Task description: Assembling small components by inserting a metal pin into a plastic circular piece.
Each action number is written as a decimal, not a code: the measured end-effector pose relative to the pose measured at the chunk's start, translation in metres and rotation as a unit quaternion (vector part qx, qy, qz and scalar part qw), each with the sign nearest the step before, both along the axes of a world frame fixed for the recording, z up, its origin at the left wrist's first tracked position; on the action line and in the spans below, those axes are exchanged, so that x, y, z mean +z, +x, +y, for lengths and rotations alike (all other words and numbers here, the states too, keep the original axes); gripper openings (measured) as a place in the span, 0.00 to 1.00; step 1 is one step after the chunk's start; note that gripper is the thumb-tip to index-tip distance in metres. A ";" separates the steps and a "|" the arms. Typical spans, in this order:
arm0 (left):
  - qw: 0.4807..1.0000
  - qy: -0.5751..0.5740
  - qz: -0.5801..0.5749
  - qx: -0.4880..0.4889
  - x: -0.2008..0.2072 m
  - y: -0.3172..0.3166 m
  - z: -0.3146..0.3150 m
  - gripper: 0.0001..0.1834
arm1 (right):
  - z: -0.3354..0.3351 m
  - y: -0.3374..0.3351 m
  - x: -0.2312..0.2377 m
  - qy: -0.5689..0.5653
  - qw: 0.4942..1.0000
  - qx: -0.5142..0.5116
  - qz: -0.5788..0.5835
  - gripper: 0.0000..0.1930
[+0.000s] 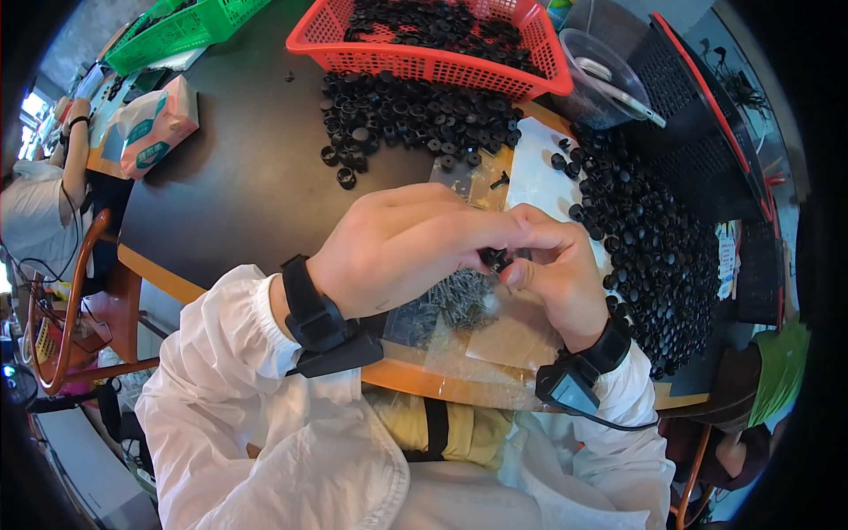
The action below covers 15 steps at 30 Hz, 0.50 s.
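My left hand (406, 247) and my right hand (556, 269) meet above the table's front edge, fingertips pinched together on one small black round part (495, 258). Which hand carries it I cannot tell; both touch it. Just below the hands lies a heap of small dark screws (459, 300) on a clear plastic bag (495, 340). A loose pile of black round parts (415, 119) sits ahead on the dark table mat (247, 185), and a second, larger pile (654, 247) spreads to the right. Both wrists wear black bands.
A red basket (424, 57) full of black parts stands at the back. A green basket (185, 26) and a tissue pack (155, 128) are at the back left. A clear tub (609, 84) and black mesh trays (707, 141) stand right. Another person (44, 203) sits left.
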<state>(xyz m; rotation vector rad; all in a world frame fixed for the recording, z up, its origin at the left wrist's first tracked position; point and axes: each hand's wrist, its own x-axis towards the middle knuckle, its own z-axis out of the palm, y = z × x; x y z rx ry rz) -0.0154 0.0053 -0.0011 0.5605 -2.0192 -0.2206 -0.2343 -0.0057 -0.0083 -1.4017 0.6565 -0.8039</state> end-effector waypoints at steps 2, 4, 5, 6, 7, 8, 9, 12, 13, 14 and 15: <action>0.999 -0.039 0.018 -0.034 0.003 -0.003 0.000 0.24 | 0.002 0.000 0.007 0.015 1.000 0.004 0.005 0.15; 0.997 -0.070 0.001 -0.038 0.004 -0.004 0.000 0.22 | 0.007 0.001 0.016 0.095 0.995 -0.004 -0.015 0.14; 0.994 -0.100 -0.018 -0.039 0.005 -0.003 0.001 0.21 | 0.010 0.003 0.017 0.092 0.996 -0.009 -0.014 0.14; 0.993 -0.106 -0.014 -0.046 0.007 -0.005 0.002 0.21 | 0.012 0.003 0.017 0.106 0.994 -0.017 -0.028 0.14; 0.992 -0.114 -0.031 -0.041 0.010 -0.005 0.006 0.22 | 0.013 0.003 0.017 0.119 0.992 -0.026 -0.043 0.14; 0.991 -0.121 -0.048 -0.036 0.013 -0.004 0.009 0.22 | 0.014 0.003 0.013 0.127 0.991 -0.015 -0.043 0.13; 0.989 -0.129 -0.061 -0.025 0.010 -0.003 0.010 0.22 | 0.013 0.003 0.011 0.123 0.991 -0.028 -0.038 0.13; 0.989 -0.121 -0.070 -0.039 0.013 -0.004 0.013 0.20 | 0.013 0.001 0.013 0.109 0.993 0.020 -0.040 0.15; 0.996 -0.074 -0.041 -0.028 0.010 -0.004 0.014 0.21 | 0.014 0.000 0.014 0.105 0.994 0.013 -0.040 0.15; 0.999 -0.026 -0.015 -0.016 0.009 -0.006 0.013 0.22 | 0.015 -0.001 0.015 0.083 0.995 0.023 -0.046 0.15; 1.000 -0.025 -0.012 -0.011 0.010 -0.004 0.014 0.22 | 0.015 0.005 0.016 0.066 0.996 0.042 -0.048 0.16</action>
